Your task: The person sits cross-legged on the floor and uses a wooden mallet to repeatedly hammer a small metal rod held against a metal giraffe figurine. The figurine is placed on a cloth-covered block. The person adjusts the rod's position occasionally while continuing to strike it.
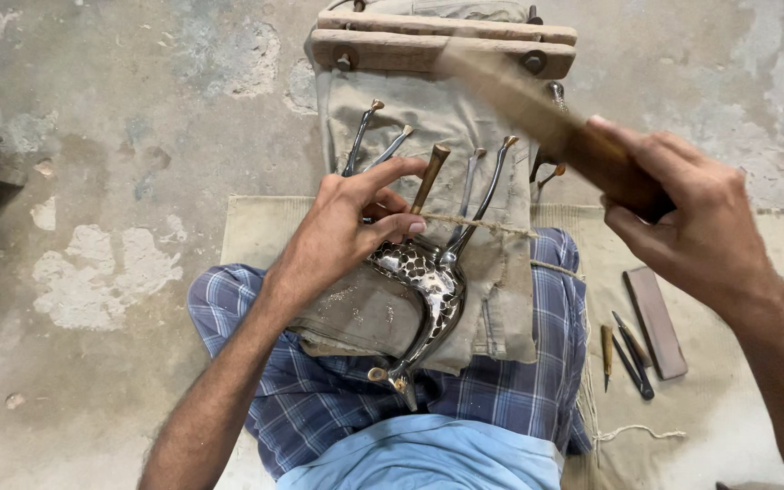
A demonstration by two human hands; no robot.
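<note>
My left hand (351,222) pinches a small chisel (430,174) whose tip rests on a shiny metal deer figure (428,281) with a hammered pattern on its body. The figure lies on its side on a tan cloth (501,299) over my lap, its thin legs (487,186) pointing away from me and a string (492,227) stretched across them. My right hand (687,218) grips a wooden mallet (537,109) by its handle, raised above the figure and blurred by motion.
A wooden clamp of two bars (442,41) holds the cloth's far end. On the mat (728,381) at my right lie a flat brown sharpening stone (655,322) and a few small punches (626,349). Rough concrete floor (120,181) surrounds the mat.
</note>
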